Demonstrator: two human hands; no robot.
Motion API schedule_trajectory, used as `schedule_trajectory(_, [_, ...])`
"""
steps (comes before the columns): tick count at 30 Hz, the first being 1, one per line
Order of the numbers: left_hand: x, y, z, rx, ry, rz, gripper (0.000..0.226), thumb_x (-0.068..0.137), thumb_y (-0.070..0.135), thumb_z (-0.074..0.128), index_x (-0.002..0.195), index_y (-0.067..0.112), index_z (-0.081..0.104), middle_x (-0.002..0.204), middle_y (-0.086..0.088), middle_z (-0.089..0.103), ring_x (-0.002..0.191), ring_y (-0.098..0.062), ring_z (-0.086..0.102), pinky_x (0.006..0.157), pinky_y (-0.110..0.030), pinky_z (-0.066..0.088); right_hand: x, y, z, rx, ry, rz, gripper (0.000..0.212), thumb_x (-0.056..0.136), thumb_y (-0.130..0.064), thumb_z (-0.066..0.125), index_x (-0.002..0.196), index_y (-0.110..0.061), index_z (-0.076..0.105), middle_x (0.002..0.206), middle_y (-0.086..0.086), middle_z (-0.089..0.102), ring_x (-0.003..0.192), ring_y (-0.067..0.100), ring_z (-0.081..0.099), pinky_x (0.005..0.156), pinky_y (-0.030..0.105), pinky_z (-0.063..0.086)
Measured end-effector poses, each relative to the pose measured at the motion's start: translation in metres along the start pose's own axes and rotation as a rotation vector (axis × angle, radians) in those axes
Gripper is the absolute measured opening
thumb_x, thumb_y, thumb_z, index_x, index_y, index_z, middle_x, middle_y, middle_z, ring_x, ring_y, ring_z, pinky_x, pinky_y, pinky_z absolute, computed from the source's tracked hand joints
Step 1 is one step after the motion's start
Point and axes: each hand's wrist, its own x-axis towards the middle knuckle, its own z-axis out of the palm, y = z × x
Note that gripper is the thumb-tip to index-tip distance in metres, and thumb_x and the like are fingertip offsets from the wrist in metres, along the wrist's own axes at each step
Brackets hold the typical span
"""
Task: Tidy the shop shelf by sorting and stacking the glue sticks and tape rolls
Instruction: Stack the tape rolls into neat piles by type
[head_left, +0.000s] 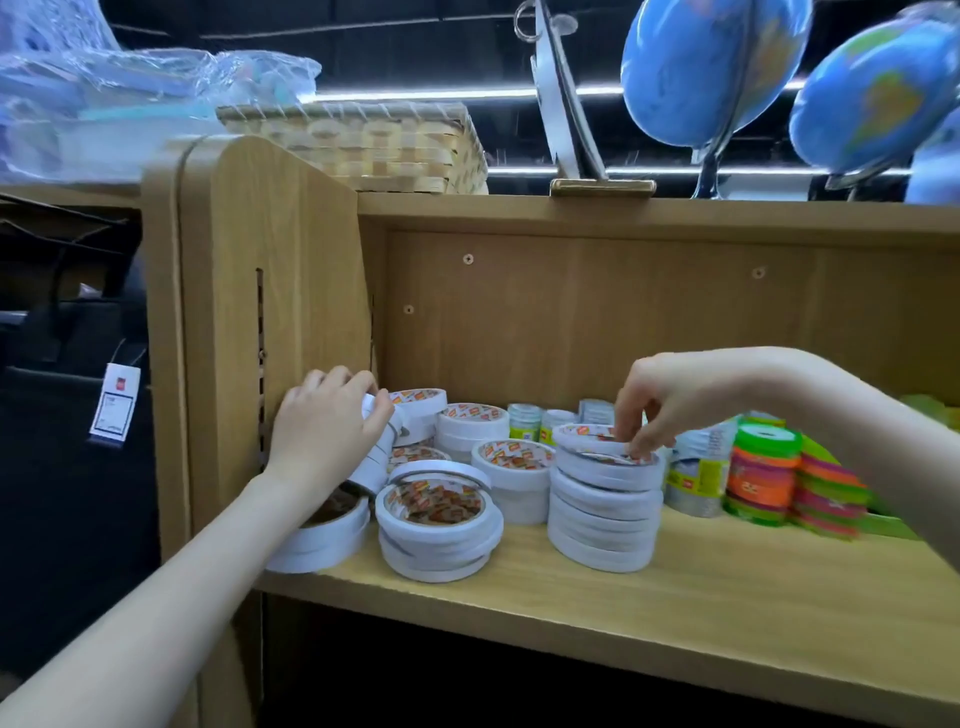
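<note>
Wooden shelf (727, 597), white tape rolls in piles: left hand (324, 431) grips a tilted bundle of rolls (376, 457) above the leftmost pile (319, 535), right hand (675, 400) pinches the top roll (597, 441) of the tall stack (602, 509), glue sticks (524, 422) just behind between both hands.

Left hand (324, 426) fingers curled gripping, right hand (670, 400) fingers pinching downward

We are in a shop: a wooden display shelf (675, 587) holds many identical tape rolls (602, 499), a price tag (115, 401) hangs on a black bag, and globes (706, 67) stand above.
</note>
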Motion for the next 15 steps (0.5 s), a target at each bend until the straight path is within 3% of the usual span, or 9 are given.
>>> schedule_trajectory(4, [0.000, -0.001, -0.001, -0.011, 0.001, -0.019, 0.017, 0.088, 0.021, 0.055, 0.083, 0.006, 0.062, 0.079, -0.012, 0.059, 0.079, -0.033, 0.053, 0.063, -0.031, 0.028, 0.016, -0.005, -0.013, 0.141, 0.119, -0.077, 0.009, 0.082, -0.023, 0.068, 0.091, -0.020, 0.071, 0.082, -0.001, 0.071, 0.064, 0.004, 0.058, 0.059, 0.022, 0.047])
schedule_trajectory(7, [-0.001, -0.002, 0.002, 0.023, -0.018, 0.007, 0.032, 0.085, 0.031, 0.040, 0.076, 0.009, 0.062, 0.070, -0.008, 0.057, 0.067, -0.031, 0.052, 0.058, -0.028, 0.028, 0.053, -0.017, -0.020, 0.118, 0.214, -0.125, 0.011, 0.083, -0.030, 0.067, 0.092, -0.025, 0.069, 0.088, -0.005, 0.070, 0.082, 0.012, 0.064, 0.075, 0.029, 0.053])
schedule_trajectory(10, [-0.002, -0.003, 0.003, 0.003, 0.004, 0.004, 0.043, 0.079, 0.038, 0.028, 0.072, 0.012, 0.061, 0.067, -0.004, 0.057, 0.063, -0.028, 0.051, 0.055, -0.027, 0.030, 0.107, -0.038, -0.016, 0.048, 0.278, -0.192, 0.032, 0.083, -0.033, 0.067, 0.113, -0.023, 0.061, 0.112, -0.003, 0.062, 0.103, 0.015, 0.057, 0.089, 0.030, 0.046])
schedule_trajectory(13, [-0.002, -0.004, 0.005, -0.014, 0.022, -0.025, 0.043, 0.080, 0.041, 0.028, 0.073, 0.014, 0.062, 0.068, -0.002, 0.057, 0.066, -0.027, 0.052, 0.055, -0.028, 0.034, 0.157, -0.059, -0.008, 0.035, 0.236, -0.298, 0.053, 0.082, -0.023, 0.068, 0.131, -0.019, 0.047, 0.129, 0.000, 0.052, 0.113, 0.018, 0.050, 0.087, 0.025, 0.038])
schedule_trajectory(15, [-0.002, -0.004, 0.004, -0.006, 0.019, -0.025, 0.043, 0.081, 0.041, 0.029, 0.075, 0.015, 0.062, 0.069, 0.000, 0.057, 0.065, -0.022, 0.050, 0.055, -0.027, 0.036, 0.186, -0.067, -0.003, -0.049, 0.128, -0.313, 0.055, 0.082, -0.022, 0.069, 0.133, -0.018, 0.048, 0.130, 0.001, 0.053, 0.113, 0.019, 0.050, 0.082, 0.025, 0.036])
